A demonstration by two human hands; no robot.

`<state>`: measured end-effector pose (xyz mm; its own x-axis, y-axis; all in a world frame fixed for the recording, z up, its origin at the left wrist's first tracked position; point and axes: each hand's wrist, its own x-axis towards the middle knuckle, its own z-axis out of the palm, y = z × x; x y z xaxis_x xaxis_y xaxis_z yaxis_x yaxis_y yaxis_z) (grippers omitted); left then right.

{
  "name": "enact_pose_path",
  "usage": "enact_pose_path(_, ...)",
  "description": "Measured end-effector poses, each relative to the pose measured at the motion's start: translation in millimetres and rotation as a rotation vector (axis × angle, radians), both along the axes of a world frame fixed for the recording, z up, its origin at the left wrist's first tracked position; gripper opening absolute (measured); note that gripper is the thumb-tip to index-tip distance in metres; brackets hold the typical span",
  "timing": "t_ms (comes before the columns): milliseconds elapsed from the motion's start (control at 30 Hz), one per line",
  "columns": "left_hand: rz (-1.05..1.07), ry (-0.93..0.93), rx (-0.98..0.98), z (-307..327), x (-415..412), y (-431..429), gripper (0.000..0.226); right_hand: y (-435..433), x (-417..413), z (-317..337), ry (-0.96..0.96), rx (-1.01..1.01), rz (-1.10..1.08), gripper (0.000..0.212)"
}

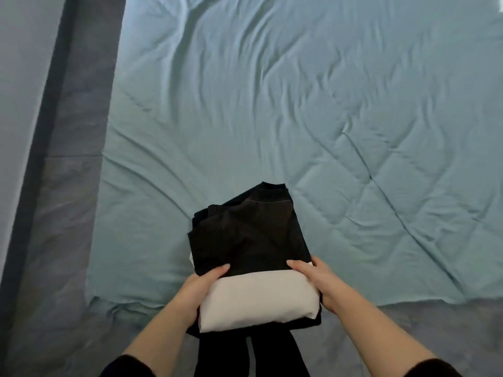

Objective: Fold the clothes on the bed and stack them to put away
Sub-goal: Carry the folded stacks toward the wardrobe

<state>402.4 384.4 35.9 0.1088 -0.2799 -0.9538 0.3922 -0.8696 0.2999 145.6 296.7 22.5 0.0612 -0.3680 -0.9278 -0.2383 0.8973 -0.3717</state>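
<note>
Pretty much the whole frame is a teal sheet (299, 104), and it's wrinkled all over: long creases fan out from the top middle, and a deeper diagonal fold runs down the right side. A grey padded border (70, 159) comes down the left of the sheet and carries on along the bottom of the frame, looking a bit mottled. Left of that there's a dark shadowy strip (38, 126), then a pale flat surface (16, 77) in the upper left, can't tell if it's wall or floor. Tiny bright white spot (500, 8) in the top right corner, too small to make out.
</note>
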Motion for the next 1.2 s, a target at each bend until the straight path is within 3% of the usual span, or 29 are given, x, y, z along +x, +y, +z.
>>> enact_pose_path(100, -0.093, -0.046, -0.085, 39.6, 5.9, -1.2, 0.032, 18.0, -2.8, 41.2, -0.008, -0.024, -0.051, 0.042)
enact_pose_path(300, -0.374, -0.078, -0.201, 116.2, -9.8, -2.0, 0.056, 84.3, -31.8, 115.8, 0.002, -0.066, -0.257, 0.039)
enact_pose_path(467, -0.601, -0.065, -0.277, 159.3, -67.9, -2.4, 0.045, 143.2, -85.6, 160.7, 0.045, -0.128, -0.465, 0.037)
enact_pose_path(633, -0.830, -0.069, -0.376, 193.2, -162.0, -2.9, 0.035, 194.5, -158.6, 197.7, 0.085, -0.159, -0.651, 0.034)
enact_pose_path(800, -1.062, -0.066, -0.453, 211.9, -280.5, 5.5, 0.042, 249.6, -253.7, 215.4, 0.110, -0.171, -0.816, 0.040)
enact_pose_path(1200, -1.332, -0.074, -0.590, 236.8, -569.3, 42.2, 0.054, 342.1, -490.1, 225.3, 0.076, -0.298, -1.104, 0.033)
